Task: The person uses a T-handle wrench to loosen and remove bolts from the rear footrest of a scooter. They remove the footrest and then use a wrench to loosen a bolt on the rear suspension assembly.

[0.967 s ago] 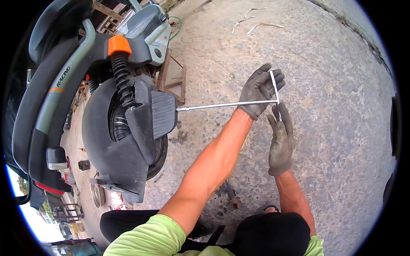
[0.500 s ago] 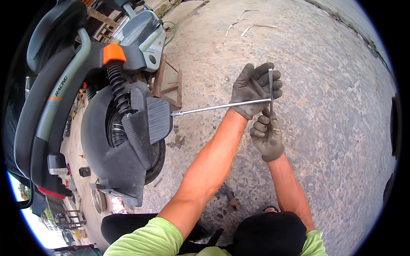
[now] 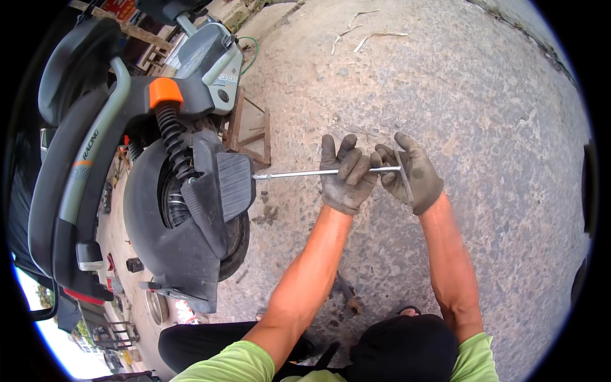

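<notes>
A long T-handle socket wrench (image 3: 293,174) runs level from the rear wheel hub cover (image 3: 236,184) of a scooter out to the right. My left hand (image 3: 345,181), in a grey-brown work glove, has its lower fingers curled over the shaft near the handle, while the thumb and forefinger point upward. At the wrench's crossbar is my right hand (image 3: 422,175), gloved the same way. Its fingers are loosely bent around the bar, which lies across the palm, and the thumb is raised. The wrench's socket end meets the cover's outer edge; what it sits on is hidden.
The grey and black scooter (image 3: 168,248) fills the left side, with an orange-capped shock absorber (image 3: 172,130). A rusty metal stand (image 3: 259,137) is beside it. On the concrete are a metal rod-like part (image 3: 350,298) near my feet, a round pan (image 3: 156,305) and pale strips (image 3: 375,38).
My left hand has drawn down and left onto the shaft. My right hand has risen to the crossbar, and the bar has turned to a different slant.
</notes>
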### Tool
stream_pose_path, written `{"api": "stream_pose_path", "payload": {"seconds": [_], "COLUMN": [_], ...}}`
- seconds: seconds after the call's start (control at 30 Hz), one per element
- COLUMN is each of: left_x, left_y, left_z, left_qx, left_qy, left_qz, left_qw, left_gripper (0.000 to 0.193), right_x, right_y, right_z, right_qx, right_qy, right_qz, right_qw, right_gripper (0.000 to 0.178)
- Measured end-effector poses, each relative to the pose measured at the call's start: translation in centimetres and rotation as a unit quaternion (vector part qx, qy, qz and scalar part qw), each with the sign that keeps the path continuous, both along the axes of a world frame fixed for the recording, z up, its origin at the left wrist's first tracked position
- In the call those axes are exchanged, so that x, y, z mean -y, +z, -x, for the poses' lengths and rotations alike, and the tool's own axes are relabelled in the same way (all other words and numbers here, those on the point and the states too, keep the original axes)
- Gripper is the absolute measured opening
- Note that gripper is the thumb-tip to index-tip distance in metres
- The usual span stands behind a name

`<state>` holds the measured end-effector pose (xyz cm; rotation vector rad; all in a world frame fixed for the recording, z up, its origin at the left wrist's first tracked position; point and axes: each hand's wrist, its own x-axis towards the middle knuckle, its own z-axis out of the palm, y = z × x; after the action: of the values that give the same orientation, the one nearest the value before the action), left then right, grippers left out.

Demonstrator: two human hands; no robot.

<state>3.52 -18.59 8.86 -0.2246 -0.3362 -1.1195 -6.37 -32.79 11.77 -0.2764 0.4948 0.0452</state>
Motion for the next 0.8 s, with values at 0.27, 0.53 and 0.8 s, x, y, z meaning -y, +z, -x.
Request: {"api": "stream_pose_path", "payload": {"seconds": [0.27,0.53,0.8], "left_x": [-2.7,-8.6,-9.9], "left_y": [1.6,4.6,3.3], "left_z": [2.8,4.1,1.8], "left_qx": [-0.061,-0.019,0.137], "left_qy": [0.205,0.353,0.336], "left_qz": [-0.19,-0.351,-0.512], "left_qw": [0.958,0.867,0.778], "left_gripper": [0.056,0.035,0.031], "right_x": [-0.3,-0.2,0.9], "right_y": [0.2,1.8,3.3], "right_z": [-0.7,-1.0,2.8], "right_qx": [0.016,0.173,0.126], "right_qy": [-0.012,-0.149,0.063], "right_qz": [0.518,0.583,0.61], "right_qw": [0.855,0.78,0.78], "right_gripper": [0.024,0.019,0.026]}}
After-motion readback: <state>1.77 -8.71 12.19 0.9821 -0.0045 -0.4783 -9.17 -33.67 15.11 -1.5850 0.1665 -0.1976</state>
